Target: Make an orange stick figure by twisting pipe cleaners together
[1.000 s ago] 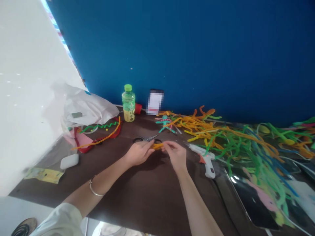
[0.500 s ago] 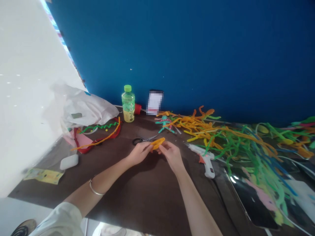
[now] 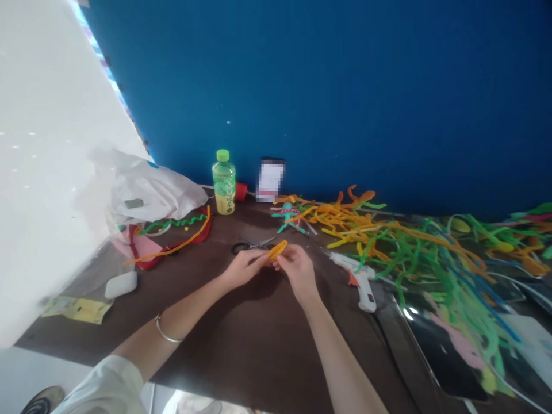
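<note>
Between my two hands is an orange pipe cleaner [image 3: 277,250], bent into a narrow loop and raised just above the dark table. My left hand [image 3: 245,268] pinches its left end between thumb and fingers. On the other side my right hand [image 3: 297,270] grips it, thumb pressed against the lower right edge. Some of the fingertips are hidden behind the loop. A pair of black-handled scissors [image 3: 244,247] lies open on the table right behind my left hand. Farther back rests a small teal pipe-cleaner figure [image 3: 287,214] with a red-and-white striped piece around it.
A white glue gun [image 3: 366,293] lies to the right, beside a heap of orange and green pipe cleaners [image 3: 388,230] and a dark tablet [image 3: 440,351]. At the back stand a green-capped bottle [image 3: 224,187] and a phone [image 3: 270,178]. A white case [image 3: 121,284] sits left.
The orange loop has been tilted and looks narrower, its upper end pointing up to the right. My right hand has shifted slightly left; my left hand stays nearly in place.
</note>
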Demonstrator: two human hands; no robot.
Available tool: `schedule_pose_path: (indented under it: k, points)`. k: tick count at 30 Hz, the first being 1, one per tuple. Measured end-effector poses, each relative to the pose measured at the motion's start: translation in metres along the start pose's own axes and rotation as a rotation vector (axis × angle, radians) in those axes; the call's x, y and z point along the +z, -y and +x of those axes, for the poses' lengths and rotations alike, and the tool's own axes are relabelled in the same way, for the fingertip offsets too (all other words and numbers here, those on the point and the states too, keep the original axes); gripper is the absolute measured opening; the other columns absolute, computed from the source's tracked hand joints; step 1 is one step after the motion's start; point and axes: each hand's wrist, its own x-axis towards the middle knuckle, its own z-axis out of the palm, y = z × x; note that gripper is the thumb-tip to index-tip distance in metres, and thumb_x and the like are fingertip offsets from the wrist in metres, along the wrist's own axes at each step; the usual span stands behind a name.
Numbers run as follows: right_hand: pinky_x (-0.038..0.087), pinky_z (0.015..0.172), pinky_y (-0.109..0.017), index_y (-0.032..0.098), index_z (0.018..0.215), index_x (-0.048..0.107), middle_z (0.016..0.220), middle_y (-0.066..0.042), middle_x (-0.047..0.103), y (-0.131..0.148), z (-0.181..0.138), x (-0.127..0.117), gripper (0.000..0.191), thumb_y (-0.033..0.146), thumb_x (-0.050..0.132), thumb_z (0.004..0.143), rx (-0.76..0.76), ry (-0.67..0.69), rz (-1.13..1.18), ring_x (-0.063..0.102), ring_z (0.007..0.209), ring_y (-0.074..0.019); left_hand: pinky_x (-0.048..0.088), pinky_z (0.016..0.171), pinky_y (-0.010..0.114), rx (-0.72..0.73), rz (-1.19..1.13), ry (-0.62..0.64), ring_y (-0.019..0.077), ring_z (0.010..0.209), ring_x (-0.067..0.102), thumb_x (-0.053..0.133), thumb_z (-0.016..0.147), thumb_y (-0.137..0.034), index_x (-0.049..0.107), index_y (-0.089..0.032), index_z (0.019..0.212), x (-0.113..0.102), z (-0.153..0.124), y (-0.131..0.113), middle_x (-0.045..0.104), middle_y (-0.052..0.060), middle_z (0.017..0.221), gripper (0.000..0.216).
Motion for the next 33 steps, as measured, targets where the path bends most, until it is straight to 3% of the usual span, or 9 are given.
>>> schedule_pose_path:
  k: [5, 9, 15, 18, 22, 27, 33]
  points:
    - [0.05, 0.058, -0.029, 0.017, 0.074, 0.057, 0.062, -0.001, 0.062, 0.006, -0.004, 0.005, 0.023, 0.034, 0.068, 0.063, -0.024, -0.036, -0.09, 0.06, 0.057, -0.0135, 0.041, 0.053, 0.02, 0.001, 0.033, -0.035, 0.0082, 0.054, 0.05, 0.038, 0.086, -0.037, 0.064, -0.011, 0.088, 0.0, 0.001, 0.001, 0.06, 0.004, 0.069, 0.037]
    - [0.051, 0.058, -0.028, 0.016, 0.075, 0.059, 0.064, -0.002, 0.064, 0.006, -0.006, 0.008, 0.022, 0.033, 0.068, 0.064, -0.013, -0.087, -0.073, 0.059, 0.057, -0.0131, 0.044, 0.063, 0.023, 0.133, 0.16, -0.058, 0.0112, 0.066, 0.055, 0.037, 0.087, -0.03, 0.063, -0.013, 0.09, 0.001, 0.0, 0.003, 0.063, 0.006, 0.076, 0.031]
    - [0.051, 0.062, -0.028, 0.015, 0.079, 0.062, 0.071, -0.003, 0.065, -0.003, -0.006, 0.011, 0.023, 0.031, 0.069, 0.064, 0.034, -0.177, 0.024, 0.06, 0.061, -0.0131, 0.045, 0.077, 0.028, 0.274, 0.255, -0.068, 0.0148, 0.086, 0.059, 0.037, 0.087, -0.022, 0.052, -0.015, 0.116, 0.003, -0.001, 0.005, 0.063, 0.01, 0.1, 0.034]
    - [0.05, 0.061, -0.024, 0.016, 0.074, 0.062, 0.068, -0.001, 0.064, -0.005, -0.005, 0.011, 0.019, 0.028, 0.07, 0.063, 0.081, -0.16, 0.154, 0.06, 0.062, -0.011, 0.046, 0.076, 0.027, 0.226, 0.195, -0.069, 0.0152, 0.085, 0.059, 0.038, 0.086, -0.024, 0.055, -0.015, 0.113, 0.004, -0.001, 0.006, 0.064, 0.01, 0.099, 0.033]
    - [0.049, 0.063, -0.023, 0.015, 0.069, 0.062, 0.067, 0.001, 0.063, -0.002, -0.004, 0.013, 0.016, 0.024, 0.072, 0.06, 0.142, -0.098, 0.285, 0.058, 0.06, -0.0085, 0.049, 0.065, 0.025, 0.009, 0.011, -0.083, 0.0136, 0.069, 0.061, 0.038, 0.086, -0.033, 0.059, -0.013, 0.108, 0.004, -0.001, 0.008, 0.067, 0.007, 0.083, 0.037]
    - [0.049, 0.071, -0.027, 0.015, 0.069, 0.062, 0.07, -0.001, 0.064, 0.0, -0.003, 0.013, 0.017, 0.025, 0.072, 0.06, 0.157, -0.052, 0.306, 0.059, 0.067, -0.0113, 0.05, 0.059, 0.025, -0.177, -0.227, -0.016, 0.0142, 0.064, 0.062, 0.04, 0.083, -0.041, 0.059, -0.01, 0.108, 0.003, 0.001, 0.006, 0.066, 0.009, 0.086, 0.044]
    - [0.047, 0.065, -0.026, 0.015, 0.072, 0.062, 0.071, 0.0, 0.063, -0.002, -0.001, 0.008, 0.02, 0.026, 0.073, 0.058, 0.145, -0.101, 0.204, 0.057, 0.065, -0.0109, 0.047, 0.071, 0.026, -0.109, -0.128, -0.041, 0.0173, 0.08, 0.06, 0.045, 0.081, -0.039, 0.064, -0.012, 0.103, -0.001, 0.003, 0.003, 0.067, 0.008, 0.089, 0.039]
